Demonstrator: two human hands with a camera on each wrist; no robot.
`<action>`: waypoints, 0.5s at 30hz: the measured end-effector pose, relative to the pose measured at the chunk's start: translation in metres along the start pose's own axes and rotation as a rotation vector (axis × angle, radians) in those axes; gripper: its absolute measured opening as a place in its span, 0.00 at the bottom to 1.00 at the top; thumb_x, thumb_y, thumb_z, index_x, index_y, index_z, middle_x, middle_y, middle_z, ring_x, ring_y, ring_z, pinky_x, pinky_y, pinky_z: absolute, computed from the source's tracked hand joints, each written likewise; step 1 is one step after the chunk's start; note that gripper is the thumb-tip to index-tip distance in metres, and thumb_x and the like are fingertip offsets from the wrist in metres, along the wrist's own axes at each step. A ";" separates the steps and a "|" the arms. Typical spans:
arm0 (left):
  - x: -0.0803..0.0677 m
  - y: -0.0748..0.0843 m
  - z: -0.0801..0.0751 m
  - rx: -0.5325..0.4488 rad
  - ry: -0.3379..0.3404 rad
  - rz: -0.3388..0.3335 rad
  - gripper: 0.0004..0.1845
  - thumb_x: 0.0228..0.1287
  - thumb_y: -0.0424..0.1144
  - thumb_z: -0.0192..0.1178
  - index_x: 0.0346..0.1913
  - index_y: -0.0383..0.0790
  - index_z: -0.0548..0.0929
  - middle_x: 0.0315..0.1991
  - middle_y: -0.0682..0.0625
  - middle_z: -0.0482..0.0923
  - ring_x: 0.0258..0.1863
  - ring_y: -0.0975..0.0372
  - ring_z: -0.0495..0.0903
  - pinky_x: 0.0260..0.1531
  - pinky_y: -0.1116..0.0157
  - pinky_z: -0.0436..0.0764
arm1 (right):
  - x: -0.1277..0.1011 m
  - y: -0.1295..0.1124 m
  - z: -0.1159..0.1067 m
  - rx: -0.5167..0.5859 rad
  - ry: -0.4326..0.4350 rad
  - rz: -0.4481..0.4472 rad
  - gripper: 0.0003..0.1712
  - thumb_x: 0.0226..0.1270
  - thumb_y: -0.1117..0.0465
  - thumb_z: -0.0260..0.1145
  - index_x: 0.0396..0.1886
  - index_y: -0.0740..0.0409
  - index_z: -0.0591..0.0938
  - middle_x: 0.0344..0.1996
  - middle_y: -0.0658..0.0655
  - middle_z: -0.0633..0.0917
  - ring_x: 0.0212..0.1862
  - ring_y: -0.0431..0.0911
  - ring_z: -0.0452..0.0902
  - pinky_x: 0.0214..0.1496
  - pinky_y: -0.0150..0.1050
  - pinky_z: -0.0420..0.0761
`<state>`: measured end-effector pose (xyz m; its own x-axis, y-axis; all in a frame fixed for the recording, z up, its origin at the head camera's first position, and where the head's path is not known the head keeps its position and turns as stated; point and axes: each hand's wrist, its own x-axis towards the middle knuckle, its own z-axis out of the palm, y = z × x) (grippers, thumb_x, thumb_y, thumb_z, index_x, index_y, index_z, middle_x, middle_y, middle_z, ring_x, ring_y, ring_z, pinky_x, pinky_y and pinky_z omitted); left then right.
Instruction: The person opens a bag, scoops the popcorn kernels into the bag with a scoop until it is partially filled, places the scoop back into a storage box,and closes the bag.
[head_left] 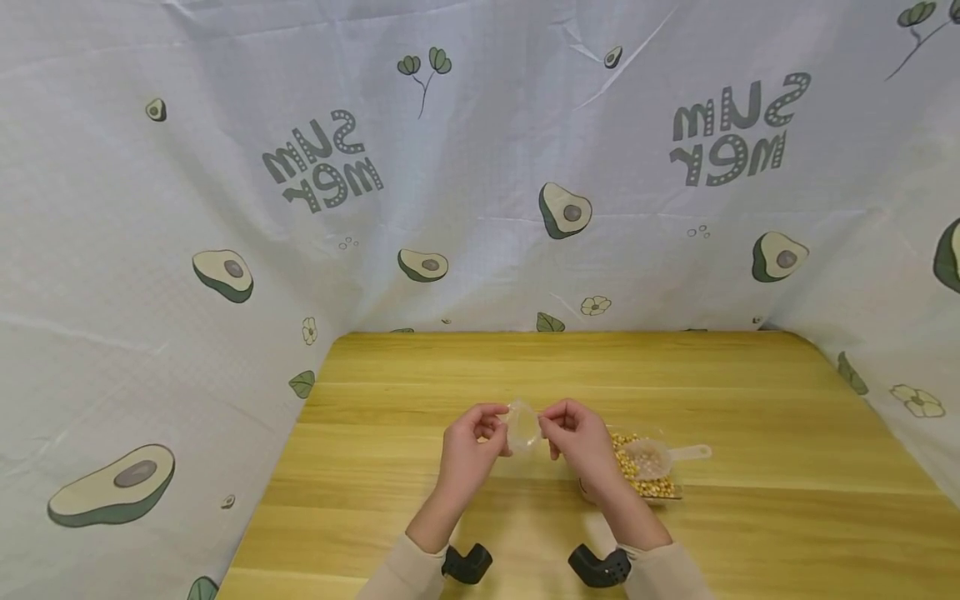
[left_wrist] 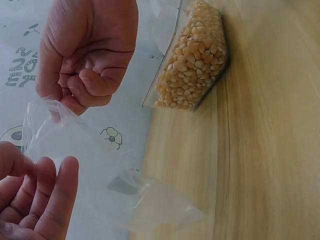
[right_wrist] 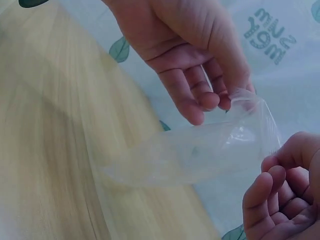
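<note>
Overhead, left hand [head_left: 471,440], right hand [head_left: 577,442] each pinch clear bag [head_left: 523,425]; backdrop cloth [head_left: 322,162] reads "SUMMER".

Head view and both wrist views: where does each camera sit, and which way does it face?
Head: above, facing forward and down at the wooden table; both forearms show.
Left wrist: behind the left hand, facing the right hand and clear tub of yellow kernels.
Right wrist: behind the right hand, facing the left.
All share the clear thin plastic bag, pinched by both hands.

Wooden table [head_left: 420,367]; on it a clear container of corn kernels [head_left: 645,477] holding a scoop [head_left: 663,456].
</note>
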<state>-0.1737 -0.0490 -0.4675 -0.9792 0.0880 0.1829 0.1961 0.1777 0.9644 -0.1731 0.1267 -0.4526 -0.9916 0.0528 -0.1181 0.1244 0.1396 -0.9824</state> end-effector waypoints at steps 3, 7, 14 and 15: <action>-0.001 0.001 0.000 -0.013 0.007 -0.012 0.10 0.66 0.27 0.60 0.48 0.37 0.85 0.31 0.41 0.81 0.22 0.66 0.80 0.29 0.55 0.87 | 0.000 0.000 0.000 0.004 0.004 -0.002 0.07 0.69 0.66 0.64 0.42 0.67 0.81 0.25 0.52 0.81 0.20 0.42 0.71 0.26 0.38 0.79; -0.002 0.002 -0.002 -0.014 0.024 -0.032 0.10 0.66 0.28 0.58 0.48 0.35 0.84 0.29 0.43 0.80 0.22 0.64 0.80 0.29 0.54 0.87 | 0.002 0.001 -0.004 -0.014 0.020 -0.021 0.09 0.69 0.65 0.64 0.43 0.69 0.80 0.26 0.54 0.82 0.19 0.42 0.71 0.25 0.37 0.78; -0.001 0.000 -0.006 -0.038 0.045 -0.062 0.12 0.65 0.27 0.56 0.49 0.32 0.84 0.26 0.46 0.78 0.22 0.66 0.78 0.29 0.55 0.87 | 0.004 0.003 -0.009 -0.052 0.049 -0.003 0.09 0.70 0.65 0.64 0.44 0.68 0.80 0.28 0.57 0.83 0.19 0.43 0.72 0.26 0.40 0.78; -0.001 0.000 -0.005 -0.051 0.047 -0.066 0.12 0.65 0.27 0.56 0.48 0.32 0.84 0.26 0.45 0.78 0.22 0.66 0.78 0.28 0.57 0.87 | 0.003 0.002 -0.009 -0.050 0.045 -0.003 0.10 0.70 0.65 0.63 0.44 0.69 0.80 0.28 0.58 0.83 0.20 0.43 0.72 0.26 0.40 0.78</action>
<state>-0.1727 -0.0544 -0.4666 -0.9915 0.0316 0.1263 0.1294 0.1314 0.9828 -0.1759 0.1362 -0.4540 -0.9895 0.0965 -0.1075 0.1243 0.1892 -0.9741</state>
